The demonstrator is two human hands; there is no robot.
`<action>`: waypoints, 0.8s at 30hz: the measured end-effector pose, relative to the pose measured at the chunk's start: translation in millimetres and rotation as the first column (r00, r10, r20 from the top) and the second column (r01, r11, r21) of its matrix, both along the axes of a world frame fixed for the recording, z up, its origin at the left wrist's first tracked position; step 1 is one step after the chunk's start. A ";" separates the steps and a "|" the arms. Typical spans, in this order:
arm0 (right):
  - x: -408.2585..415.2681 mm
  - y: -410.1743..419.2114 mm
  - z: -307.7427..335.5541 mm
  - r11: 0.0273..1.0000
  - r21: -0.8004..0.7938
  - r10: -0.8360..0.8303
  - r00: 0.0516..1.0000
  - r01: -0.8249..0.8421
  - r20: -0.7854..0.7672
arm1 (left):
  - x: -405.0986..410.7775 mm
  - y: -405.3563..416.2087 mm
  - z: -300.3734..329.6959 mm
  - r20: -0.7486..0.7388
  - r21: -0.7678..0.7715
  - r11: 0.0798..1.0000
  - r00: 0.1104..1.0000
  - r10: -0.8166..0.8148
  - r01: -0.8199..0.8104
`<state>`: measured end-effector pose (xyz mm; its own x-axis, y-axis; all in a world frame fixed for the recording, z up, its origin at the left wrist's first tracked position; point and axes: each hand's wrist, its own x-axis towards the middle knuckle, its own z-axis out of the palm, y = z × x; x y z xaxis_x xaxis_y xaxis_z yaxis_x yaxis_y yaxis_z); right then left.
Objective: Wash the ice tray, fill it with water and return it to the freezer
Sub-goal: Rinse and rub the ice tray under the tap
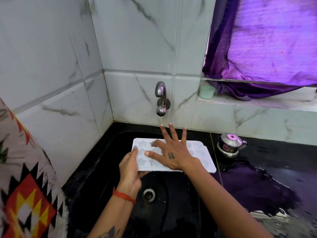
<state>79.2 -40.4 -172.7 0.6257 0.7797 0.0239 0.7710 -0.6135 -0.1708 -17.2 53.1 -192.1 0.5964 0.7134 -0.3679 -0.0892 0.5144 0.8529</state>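
Left hand pinching left short end of white ice tray, held level over black sink, long axis left-right, cavities up. Right hand spread flat on tray. Tap above; small kettle right on wet tabletop.

**Ice tray held over the black sink**

The left hand grips the white ice tray by its left edge. The right hand lies spread across its star-shaped moulds, fingers toward the wall tap.
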 end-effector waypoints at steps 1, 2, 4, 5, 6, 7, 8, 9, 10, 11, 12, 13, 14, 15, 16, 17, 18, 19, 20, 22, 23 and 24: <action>-0.4 0.8 -0.1 1.000 0.015 -0.005 0.999 0.006 -0.044 | 0.0 0.0 0.4 0.001 0.003 1.000 1.000 0.000 0.000; -0.6 1.6 -0.3 1.000 0.027 -0.010 0.995 0.013 -0.095 | 0.1 0.1 0.8 0.002 0.005 1.000 1.000 0.000 0.000; 0.3 2.3 -0.9 0.999 0.040 -0.016 0.985 0.023 -0.171 | -0.3 0.2 1.1 0.004 0.008 1.000 1.000 0.002 -0.002; 1.1 2.3 -0.8 0.999 0.043 -0.016 0.982 0.024 -0.189 | -0.7 0.2 1.1 0.005 0.009 1.000 1.000 0.003 -0.003; 2.1 1.8 -0.6 0.999 0.043 -0.014 0.981 0.023 -0.194 | -1.4 0.2 0.9 0.006 0.007 1.000 1.000 0.003 -0.003; 2.8 1.1 -0.2 0.999 0.041 -0.011 0.982 0.019 -0.189 | -2.0 0.0 0.6 0.007 0.005 1.000 1.000 0.002 -0.002; 3.4 0.0 0.3 0.999 0.036 -0.009 0.984 0.015 -0.176 | -2.6 -0.1 0.3 0.008 0.002 1.000 1.000 0.001 -0.001; 3.7 -0.9 0.5 1.000 0.029 -0.005 0.988 0.010 -0.156 | -2.8 -0.3 0.0 0.008 0.000 1.000 1.000 -0.001 0.001; 3.5 -1.8 0.8 1.000 0.023 0.000 0.991 0.003 -0.132 | -3.0 -0.6 -0.2 0.008 -0.003 1.000 1.000 -0.001 0.001; 3.4 -2.4 0.5 1.000 0.017 0.006 0.995 -0.004 -0.103 | -2.8 -0.9 -0.7 0.006 -0.006 1.000 1.000 -0.002 0.002; 3.4 -2.9 0.1 1.000 0.013 0.010 0.997 -0.009 -0.071 | -2.6 -1.2 -1.0 0.005 -0.009 1.000 1.000 -0.003 0.003; 3.4 -3.1 -0.6 1.000 0.012 0.013 0.999 -0.013 -0.044 | -2.5 -1.3 -1.5 0.005 -0.011 1.000 1.000 -0.003 0.003; 3.7 -3.0 -1.5 1.000 0.014 0.014 1.000 -0.014 -0.026 | -2.5 -1.3 -1.6 0.006 -0.012 1.000 1.000 -0.004 0.004; 4.2 -2.9 -2.3 1.000 0.023 0.012 1.000 -0.012 -0.023 | -2.4 -1.3 -1.6 0.007 -0.012 1.000 1.000 -0.004 0.004; 4.5 -2.7 -2.8 0.999 0.041 0.009 0.999 -0.007 -0.036 | -2.5 -1.2 -1.1 0.006 -0.011 1.000 1.000 -0.002 0.003; 4.2 -2.4 -3.0 0.998 0.071 0.006 0.998 -0.002 -0.064 | -2.4 -1.3 -0.5 0.005 -0.011 1.000 1.000 -0.001 0.001; 3.5 -1.7 -2.8 0.994 0.109 0.008 0.995 0.002 -0.095 | -2.2 -1.6 0.2 0.003 -0.011 1.000 1.000 0.000 0.000; 2.2 -0.3 -2.3 0.989 0.149 0.016 0.993 0.002 -0.117 | -1.9 -2.0 1.0 0.003 -0.008 1.000 1.000 0.000 0.000; 0.8 1.4 -1.4 0.983 0.182 0.028 0.992 -0.005 -0.123 | -1.7 -2.5 1.9 0.001 -0.004 1.000 1.000 0.001 -0.001; -2.5 5.7 0.8 0.977 0.210 0.059 0.992 -0.035 -0.110 | -1.1 -3.2 2.5 -0.002 0.008 1.000 1.000 0.004 -0.004; -3.9 8.0 1.9 0.977 0.206 0.072 0.992 -0.050 -0.099 | -1.0 -3.4 2.3 -0.003 0.015 1.000 1.000 0.003 -0.003; -4.4 10.1 2.6 0.979 0.196 0.080 0.993 -0.062 -0.089 | -1.0 -3.6 2.2 -0.004 0.020 1.000 1.000 -0.001 0.001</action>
